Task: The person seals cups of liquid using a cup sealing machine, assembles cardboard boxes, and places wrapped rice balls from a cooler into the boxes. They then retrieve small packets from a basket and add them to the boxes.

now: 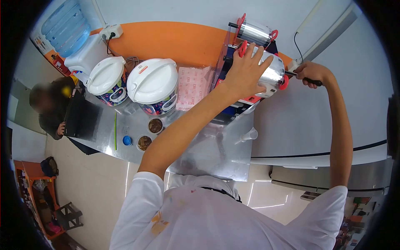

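My left hand [246, 71] lies spread over a shiny silver film roll [273, 75] mounted with red end caps on a cup sealing machine [233, 104]. Fingers rest on top of the roll. My right hand [310, 74] is closed around a black handle [314, 81] that sticks out from the right end of the roll. A second silver roll [255, 32] sits higher on the machine, behind my left hand.
Two white-lidded patterned pots [152, 85] [107, 80] stand on the steel counter [208, 154]. Two small cups [155, 125] [144, 143], a blue cap [127, 140], a green straw [115, 131] and a clear funnel [249, 135] lie nearby. A water dispenser [79, 46] stands left; a seated person [52, 104] is beyond it.
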A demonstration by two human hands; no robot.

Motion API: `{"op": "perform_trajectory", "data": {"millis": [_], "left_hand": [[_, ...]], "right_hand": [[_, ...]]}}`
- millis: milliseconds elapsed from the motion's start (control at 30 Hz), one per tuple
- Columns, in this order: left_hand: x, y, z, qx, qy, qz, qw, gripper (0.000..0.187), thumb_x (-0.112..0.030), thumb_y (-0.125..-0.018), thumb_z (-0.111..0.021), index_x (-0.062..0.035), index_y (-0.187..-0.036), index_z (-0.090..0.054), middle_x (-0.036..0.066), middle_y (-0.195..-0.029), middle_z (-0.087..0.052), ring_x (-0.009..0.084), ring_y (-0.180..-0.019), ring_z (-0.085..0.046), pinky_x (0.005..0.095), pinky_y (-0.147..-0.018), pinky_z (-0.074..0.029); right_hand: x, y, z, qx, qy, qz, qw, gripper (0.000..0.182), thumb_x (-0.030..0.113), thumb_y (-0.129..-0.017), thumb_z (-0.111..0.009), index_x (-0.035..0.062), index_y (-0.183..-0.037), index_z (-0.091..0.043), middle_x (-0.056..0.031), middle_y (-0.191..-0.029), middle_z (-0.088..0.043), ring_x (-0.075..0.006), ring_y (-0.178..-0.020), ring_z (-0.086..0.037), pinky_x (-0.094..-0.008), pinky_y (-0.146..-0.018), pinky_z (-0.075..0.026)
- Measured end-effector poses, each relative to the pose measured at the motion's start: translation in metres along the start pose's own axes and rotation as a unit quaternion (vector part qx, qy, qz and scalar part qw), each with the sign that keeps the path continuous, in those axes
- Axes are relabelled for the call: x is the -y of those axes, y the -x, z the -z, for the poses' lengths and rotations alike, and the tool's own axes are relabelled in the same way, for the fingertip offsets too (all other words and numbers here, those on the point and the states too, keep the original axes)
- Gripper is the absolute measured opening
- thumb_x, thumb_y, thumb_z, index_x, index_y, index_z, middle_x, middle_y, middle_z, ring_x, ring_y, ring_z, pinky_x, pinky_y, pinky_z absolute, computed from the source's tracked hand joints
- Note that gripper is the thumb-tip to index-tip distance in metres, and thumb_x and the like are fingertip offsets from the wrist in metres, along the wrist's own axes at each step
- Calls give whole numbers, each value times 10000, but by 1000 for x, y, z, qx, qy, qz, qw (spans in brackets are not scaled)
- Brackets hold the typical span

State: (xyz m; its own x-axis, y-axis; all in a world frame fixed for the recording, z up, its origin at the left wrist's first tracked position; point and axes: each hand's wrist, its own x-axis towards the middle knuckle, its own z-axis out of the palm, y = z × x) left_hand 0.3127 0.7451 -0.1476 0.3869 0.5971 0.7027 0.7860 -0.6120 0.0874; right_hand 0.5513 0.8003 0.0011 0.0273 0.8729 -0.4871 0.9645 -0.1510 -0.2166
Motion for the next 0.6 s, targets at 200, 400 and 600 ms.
{"op": "perform_trajectory", "data": {"millis": [200, 400, 600], "left_hand": [[1, 2, -5, -14, -9, -4, 1000, 901, -471, -692, -843, -134, -1446, -483, 195, -1456, -451, 394, -1384, -364, 572, -927, -436], [2, 4, -7, -25, -7, -8, 1000, 882, -471, -690, -842, -142, -1434, -501, 187, -1451, -458, 390, -1375, -372, 573, -919, -436], [1, 7, -8, -39, -9, -5, 999, 881, -477, -679, -842, -149, -1428, -514, 183, -1448, -466, 383, -1364, -389, 554, -920, -418]], "right_hand": [[-16, 15, -50, -47, -52, 4, 998, 395, 91, -867, -576, -46, -1231, -646, -13, -533, -486, -112, -367, -450, -290, -342, -354], [-19, 38, -100, -141, -82, 13, 987, 375, 88, -906, -570, -31, -1252, -652, -51, -577, -518, -149, -400, -500, -323, -375, -399], [-25, 42, -143, -206, -92, 32, 974, 379, 86, -929, -588, -38, -1284, -638, -153, -641, -595, -236, -434, -558, -385, -452, -454]]}}
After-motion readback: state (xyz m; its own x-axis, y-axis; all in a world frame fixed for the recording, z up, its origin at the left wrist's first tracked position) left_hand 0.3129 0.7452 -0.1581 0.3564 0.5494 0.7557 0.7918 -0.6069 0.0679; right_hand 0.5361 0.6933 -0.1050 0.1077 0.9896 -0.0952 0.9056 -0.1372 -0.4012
